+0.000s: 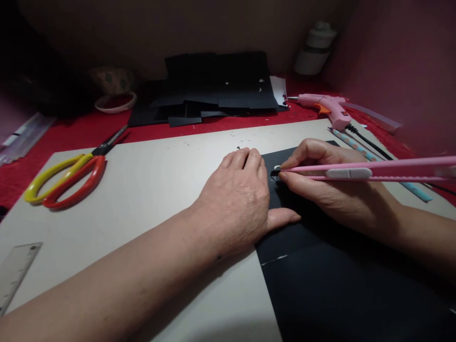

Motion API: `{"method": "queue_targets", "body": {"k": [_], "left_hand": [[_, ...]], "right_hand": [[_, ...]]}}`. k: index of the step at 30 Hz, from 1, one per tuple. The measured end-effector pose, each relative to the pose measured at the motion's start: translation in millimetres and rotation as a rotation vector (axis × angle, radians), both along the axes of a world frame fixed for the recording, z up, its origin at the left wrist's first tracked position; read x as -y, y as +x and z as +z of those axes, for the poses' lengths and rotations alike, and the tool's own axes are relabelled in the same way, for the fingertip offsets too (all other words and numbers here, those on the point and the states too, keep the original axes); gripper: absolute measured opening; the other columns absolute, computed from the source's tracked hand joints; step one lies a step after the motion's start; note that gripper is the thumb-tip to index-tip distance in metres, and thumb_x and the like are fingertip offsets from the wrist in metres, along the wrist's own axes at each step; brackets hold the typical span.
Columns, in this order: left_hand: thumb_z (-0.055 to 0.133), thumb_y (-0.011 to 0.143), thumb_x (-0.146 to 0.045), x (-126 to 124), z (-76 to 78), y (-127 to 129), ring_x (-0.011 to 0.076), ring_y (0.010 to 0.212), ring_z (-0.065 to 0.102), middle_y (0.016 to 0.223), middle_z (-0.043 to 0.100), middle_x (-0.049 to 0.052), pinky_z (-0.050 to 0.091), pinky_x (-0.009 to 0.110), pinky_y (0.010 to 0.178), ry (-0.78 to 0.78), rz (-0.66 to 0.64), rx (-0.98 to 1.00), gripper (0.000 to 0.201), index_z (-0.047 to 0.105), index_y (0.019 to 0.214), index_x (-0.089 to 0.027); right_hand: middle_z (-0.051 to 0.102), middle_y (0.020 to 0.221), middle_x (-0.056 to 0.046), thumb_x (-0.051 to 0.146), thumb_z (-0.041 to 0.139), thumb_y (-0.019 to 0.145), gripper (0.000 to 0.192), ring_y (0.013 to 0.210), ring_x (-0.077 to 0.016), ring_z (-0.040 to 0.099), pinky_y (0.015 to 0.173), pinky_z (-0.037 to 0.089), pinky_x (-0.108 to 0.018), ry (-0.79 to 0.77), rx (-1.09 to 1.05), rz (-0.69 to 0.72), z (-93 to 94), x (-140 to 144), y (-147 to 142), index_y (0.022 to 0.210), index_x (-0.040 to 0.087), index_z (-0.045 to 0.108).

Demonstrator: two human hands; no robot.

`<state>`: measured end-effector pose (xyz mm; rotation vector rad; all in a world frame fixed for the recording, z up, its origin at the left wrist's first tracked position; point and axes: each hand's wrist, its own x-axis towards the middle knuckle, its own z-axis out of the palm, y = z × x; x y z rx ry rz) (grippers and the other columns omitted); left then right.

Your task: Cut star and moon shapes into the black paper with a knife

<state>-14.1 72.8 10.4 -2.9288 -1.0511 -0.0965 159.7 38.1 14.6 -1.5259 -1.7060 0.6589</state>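
Observation:
My left hand (239, 194) lies flat, palm down, on the left edge of a black paper sheet (320, 280), pressing it to the grey board (142, 190). A pink utility knife (363, 172) is held in my right hand (331, 185), like a pen. Its tip touches the black sheet just right of my left fingers, where a small pale cut mark shows. The knife's handle runs out to the right edge of view.
Two pairs of scissors, yellow (53, 173) and red (76, 183), lie on the board's left. A clear ruler (14, 273) sits bottom left. Black paper pieces (213, 90) pile at the back, a pink glue gun (326, 105) back right, with pencils (356, 147) beside it.

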Motion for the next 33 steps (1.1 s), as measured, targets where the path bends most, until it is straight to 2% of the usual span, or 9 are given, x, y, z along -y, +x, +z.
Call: {"method": "queue_targets", "body": {"k": [15, 24, 33], "left_hand": [[0.039, 0.090, -0.081, 0.6, 0.5, 2.1, 0.0437, 0.133, 0.047, 0.141, 0.053, 0.030, 0.036, 0.051, 0.113, 0.046, 0.004, -0.059, 0.098, 0.057, 0.134, 0.004], [0.041, 0.090, -0.081, 0.1, 2.9, 3.6, 0.0408, 0.123, 0.052, 0.130, 0.059, 0.026, 0.041, 0.049, 0.106, 0.042, 0.002, -0.079, 0.094, 0.061, 0.131, 0.001], [0.038, 0.091, -0.081, -0.6, 3.7, 4.8, 0.0401, 0.125, 0.050, 0.131, 0.058, 0.025, 0.040, 0.049, 0.107, 0.034, 0.011, -0.096, 0.093, 0.060, 0.131, -0.001]], "right_hand": [[0.060, 0.068, 0.002, 0.020, 0.067, 0.078, 0.009, 0.061, -0.0131, 0.053, 0.052, 0.037, -0.029, 0.004, 0.030, -0.002, 0.8, -1.7, -2.9, 0.072, 0.024, 0.061], [0.057, 0.064, 0.003, 0.018, 0.066, 0.079, 0.015, 0.058, -0.0126, 0.048, 0.051, 0.031, -0.030, 0.052, 0.154, 0.010, 1.2, -0.7, -1.2, 0.071, 0.025, 0.056], [0.057, 0.061, 0.003, 0.021, 0.065, 0.076, 0.013, 0.054, -0.0123, 0.046, 0.048, 0.029, -0.031, 0.058, 0.157, -0.003, 5.1, -0.5, -4.8, 0.067, 0.025, 0.056]]}}
